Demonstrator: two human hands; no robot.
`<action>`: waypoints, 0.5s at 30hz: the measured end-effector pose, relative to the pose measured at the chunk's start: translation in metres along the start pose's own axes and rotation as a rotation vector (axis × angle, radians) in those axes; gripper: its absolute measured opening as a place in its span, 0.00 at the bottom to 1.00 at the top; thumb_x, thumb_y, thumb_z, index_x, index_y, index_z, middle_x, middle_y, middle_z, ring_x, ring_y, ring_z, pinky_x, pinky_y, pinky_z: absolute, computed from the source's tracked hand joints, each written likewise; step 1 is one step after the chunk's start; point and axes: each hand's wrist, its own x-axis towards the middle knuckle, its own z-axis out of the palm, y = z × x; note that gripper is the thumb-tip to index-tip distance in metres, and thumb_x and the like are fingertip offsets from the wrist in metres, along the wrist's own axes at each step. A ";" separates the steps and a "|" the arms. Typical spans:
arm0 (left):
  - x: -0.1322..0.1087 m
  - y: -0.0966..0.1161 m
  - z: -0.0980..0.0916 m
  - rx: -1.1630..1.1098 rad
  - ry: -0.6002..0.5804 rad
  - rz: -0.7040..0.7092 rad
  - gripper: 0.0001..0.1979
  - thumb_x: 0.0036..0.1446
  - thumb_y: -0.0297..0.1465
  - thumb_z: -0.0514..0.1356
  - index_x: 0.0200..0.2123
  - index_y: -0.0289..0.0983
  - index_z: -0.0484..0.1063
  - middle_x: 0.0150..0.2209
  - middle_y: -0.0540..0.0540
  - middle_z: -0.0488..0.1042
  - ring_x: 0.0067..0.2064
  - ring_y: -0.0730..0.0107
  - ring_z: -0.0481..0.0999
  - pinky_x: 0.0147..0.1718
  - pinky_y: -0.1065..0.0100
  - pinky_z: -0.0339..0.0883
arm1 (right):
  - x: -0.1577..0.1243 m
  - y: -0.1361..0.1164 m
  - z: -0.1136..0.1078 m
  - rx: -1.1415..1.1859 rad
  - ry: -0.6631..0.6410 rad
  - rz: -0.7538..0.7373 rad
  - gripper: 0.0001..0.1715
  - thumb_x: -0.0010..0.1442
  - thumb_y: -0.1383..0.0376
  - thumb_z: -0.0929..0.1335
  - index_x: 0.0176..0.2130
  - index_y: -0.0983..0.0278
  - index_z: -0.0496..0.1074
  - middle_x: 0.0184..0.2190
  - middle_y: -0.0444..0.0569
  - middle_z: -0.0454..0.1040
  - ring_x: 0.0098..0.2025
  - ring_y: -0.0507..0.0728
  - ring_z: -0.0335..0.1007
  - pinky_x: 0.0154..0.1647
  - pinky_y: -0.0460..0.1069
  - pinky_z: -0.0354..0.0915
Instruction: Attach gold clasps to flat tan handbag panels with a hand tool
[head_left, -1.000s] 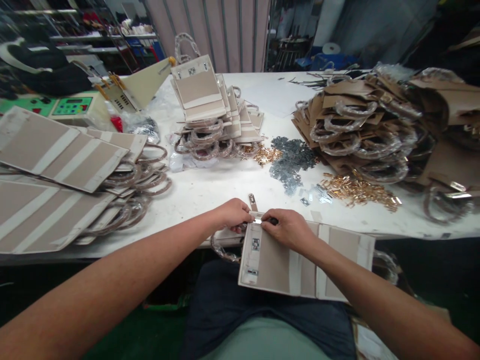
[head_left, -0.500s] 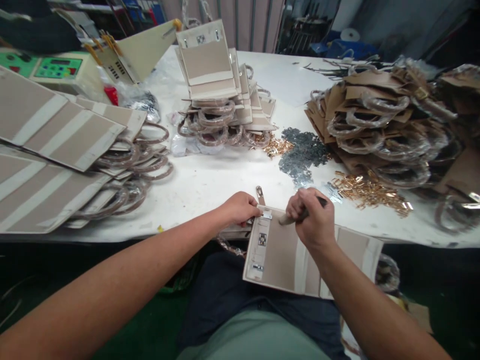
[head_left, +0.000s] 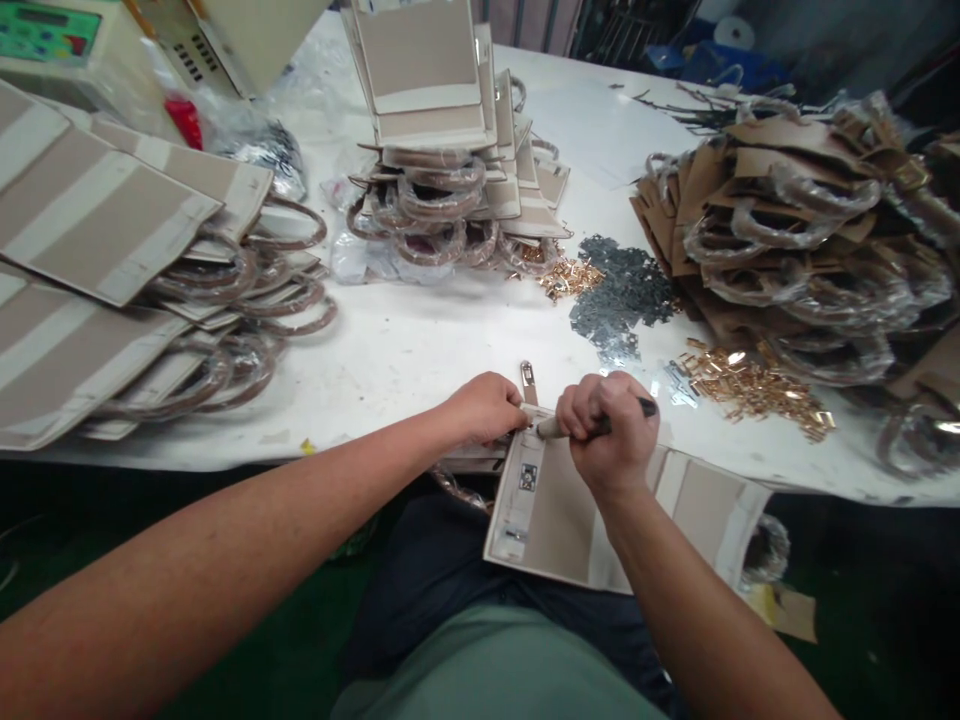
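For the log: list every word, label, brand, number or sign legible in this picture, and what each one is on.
No text is legible.
Green control panel with a small display: its markings are too small and blurred to read.
Cream upright plate with dark marks: cannot tell whether they are lettering or slots.
Flat tan bag panel with pale strips: no readable text.

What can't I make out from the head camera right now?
All in the head view:
- Tool: middle hidden by the right hand.
- Left hand: fingertips too small and shadowed to show their grip.
- Standing panel: top cut off by the upper edge.
- Gold pieces: too small to count.
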 end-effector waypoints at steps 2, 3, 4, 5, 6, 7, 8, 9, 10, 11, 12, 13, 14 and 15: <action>0.000 0.002 0.000 -0.018 -0.003 0.005 0.11 0.55 0.26 0.64 0.22 0.36 0.70 0.15 0.55 0.63 0.18 0.73 0.65 0.19 0.72 0.56 | -0.001 0.004 0.006 -0.235 -0.152 -0.046 0.23 0.66 0.59 0.74 0.23 0.60 0.66 0.19 0.40 0.63 0.21 0.52 0.58 0.23 0.49 0.55; 0.000 0.003 -0.001 -0.020 -0.003 0.009 0.12 0.55 0.26 0.64 0.21 0.36 0.69 0.14 0.55 0.62 0.18 0.73 0.65 0.19 0.72 0.55 | 0.001 0.004 0.008 -0.348 -0.216 -0.050 0.23 0.66 0.58 0.74 0.23 0.61 0.67 0.21 0.42 0.66 0.23 0.53 0.60 0.24 0.49 0.57; 0.000 0.004 -0.001 -0.020 -0.005 0.007 0.13 0.54 0.25 0.65 0.20 0.36 0.68 0.14 0.55 0.62 0.18 0.73 0.64 0.19 0.72 0.55 | 0.005 0.002 0.009 -0.426 -0.255 -0.040 0.24 0.67 0.57 0.74 0.23 0.61 0.67 0.21 0.43 0.67 0.23 0.53 0.61 0.25 0.50 0.58; 0.000 0.005 -0.001 -0.019 -0.006 0.000 0.13 0.54 0.25 0.65 0.20 0.36 0.68 0.14 0.55 0.62 0.17 0.74 0.63 0.19 0.72 0.55 | 0.009 -0.001 0.010 -0.454 -0.260 -0.025 0.25 0.67 0.56 0.74 0.23 0.61 0.67 0.20 0.42 0.67 0.23 0.53 0.61 0.25 0.50 0.58; 0.000 0.006 -0.002 -0.019 -0.011 -0.010 0.12 0.54 0.25 0.65 0.21 0.36 0.68 0.14 0.55 0.62 0.17 0.74 0.63 0.19 0.71 0.55 | 0.015 -0.006 0.011 -0.434 -0.238 -0.016 0.25 0.68 0.56 0.73 0.23 0.60 0.66 0.19 0.41 0.65 0.21 0.53 0.59 0.23 0.49 0.57; -0.001 0.007 -0.002 -0.022 -0.017 -0.020 0.12 0.55 0.25 0.65 0.21 0.36 0.69 0.14 0.55 0.63 0.17 0.74 0.62 0.19 0.71 0.54 | 0.019 -0.013 0.011 -0.382 -0.201 -0.023 0.26 0.68 0.56 0.73 0.23 0.60 0.65 0.17 0.40 0.63 0.19 0.52 0.57 0.21 0.49 0.55; -0.001 0.008 -0.002 -0.026 -0.024 -0.025 0.12 0.55 0.25 0.65 0.22 0.36 0.69 0.14 0.55 0.63 0.17 0.74 0.62 0.19 0.71 0.54 | 0.023 -0.020 0.012 -0.318 -0.171 -0.048 0.25 0.67 0.57 0.73 0.23 0.59 0.64 0.17 0.39 0.61 0.18 0.51 0.55 0.19 0.48 0.53; -0.001 0.008 -0.002 -0.029 -0.027 -0.025 0.12 0.55 0.25 0.65 0.22 0.36 0.68 0.14 0.55 0.63 0.16 0.74 0.61 0.19 0.70 0.53 | 0.026 -0.026 0.012 -0.260 -0.156 -0.085 0.25 0.66 0.57 0.74 0.23 0.59 0.63 0.16 0.38 0.59 0.17 0.51 0.53 0.18 0.48 0.52; -0.001 0.008 -0.001 -0.031 -0.025 -0.019 0.12 0.55 0.25 0.65 0.21 0.36 0.68 0.14 0.55 0.62 0.16 0.74 0.60 0.19 0.70 0.53 | 0.027 -0.031 0.013 -0.214 -0.159 -0.119 0.25 0.66 0.57 0.74 0.23 0.59 0.63 0.16 0.37 0.58 0.16 0.51 0.53 0.17 0.48 0.52; -0.002 0.008 -0.001 -0.034 -0.020 -0.010 0.13 0.55 0.25 0.65 0.21 0.36 0.68 0.14 0.55 0.61 0.16 0.75 0.60 0.19 0.70 0.53 | 0.025 -0.033 0.013 -0.192 -0.166 -0.141 0.25 0.65 0.57 0.74 0.24 0.58 0.63 0.17 0.37 0.58 0.16 0.51 0.53 0.17 0.47 0.52; -0.002 0.008 -0.001 -0.035 -0.014 -0.007 0.13 0.55 0.25 0.65 0.21 0.36 0.67 0.14 0.55 0.61 0.16 0.75 0.60 0.19 0.70 0.53 | 0.023 -0.033 0.013 -0.196 -0.177 -0.141 0.25 0.66 0.56 0.74 0.23 0.59 0.63 0.17 0.38 0.59 0.16 0.51 0.53 0.17 0.47 0.52; -0.004 0.008 -0.001 -0.035 -0.008 -0.009 0.13 0.55 0.25 0.65 0.21 0.36 0.67 0.14 0.55 0.61 0.16 0.75 0.61 0.19 0.71 0.53 | 0.019 -0.030 0.012 -0.222 -0.183 -0.117 0.25 0.66 0.55 0.73 0.23 0.59 0.63 0.16 0.38 0.60 0.17 0.51 0.53 0.17 0.47 0.52; -0.005 0.009 -0.001 -0.033 -0.006 -0.013 0.13 0.55 0.24 0.65 0.20 0.36 0.67 0.14 0.55 0.62 0.17 0.74 0.62 0.19 0.71 0.54 | 0.015 -0.025 0.012 -0.263 -0.179 -0.079 0.26 0.67 0.55 0.73 0.23 0.59 0.63 0.16 0.39 0.60 0.17 0.51 0.54 0.18 0.48 0.53; -0.007 0.009 -0.001 -0.030 -0.006 -0.016 0.14 0.55 0.24 0.65 0.20 0.36 0.67 0.15 0.55 0.62 0.17 0.74 0.62 0.19 0.71 0.55 | 0.012 -0.021 0.010 -0.302 -0.173 -0.037 0.26 0.67 0.55 0.73 0.22 0.59 0.63 0.16 0.39 0.61 0.17 0.51 0.54 0.18 0.48 0.53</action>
